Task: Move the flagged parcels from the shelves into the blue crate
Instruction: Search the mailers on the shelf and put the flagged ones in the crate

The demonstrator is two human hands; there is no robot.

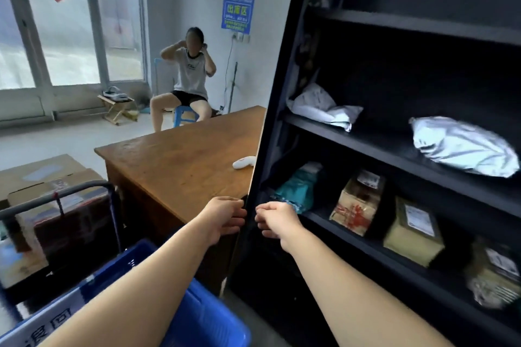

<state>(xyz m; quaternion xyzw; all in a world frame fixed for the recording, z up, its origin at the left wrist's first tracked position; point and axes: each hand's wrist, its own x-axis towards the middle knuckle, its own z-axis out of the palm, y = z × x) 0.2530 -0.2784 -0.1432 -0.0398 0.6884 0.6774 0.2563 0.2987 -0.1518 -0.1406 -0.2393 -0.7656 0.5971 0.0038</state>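
Neither grip is observed to hold a parcel. The left hand (224,218) is seen at the front upright of the black shelving unit (270,110), fingers loosely curled beside or against its edge; whether contact is made cannot be told. The right hand (277,220) is held just beside it, on the shelf side of the upright, fingers curled inward with nothing visibly between them.

The nearest parcel is a teal plastic mailer (297,189), lying at the left end of the shelf level with the hands, directly beyond the right hand and slightly above it in the view. Its long axis appears to run back into the shelf. Further right on the same shelf a taped brown carton (358,205), a yellow-brown box with a label (413,231) and a blurred wrapped parcel (493,276) are noted. On the shelf above, a white mailer (321,107) and a silver mailer (462,146) are recorded. No flag marking can be made out on any parcel owing to blur.

The blue crate (197,313) is located below and behind the hands, under the left forearm, well apart from the shelf contents.

It is judged that the right hand is the nearer to the teal mailer, and that a short forward reach would suffice; carriage to the crate would then run back and down to the left.
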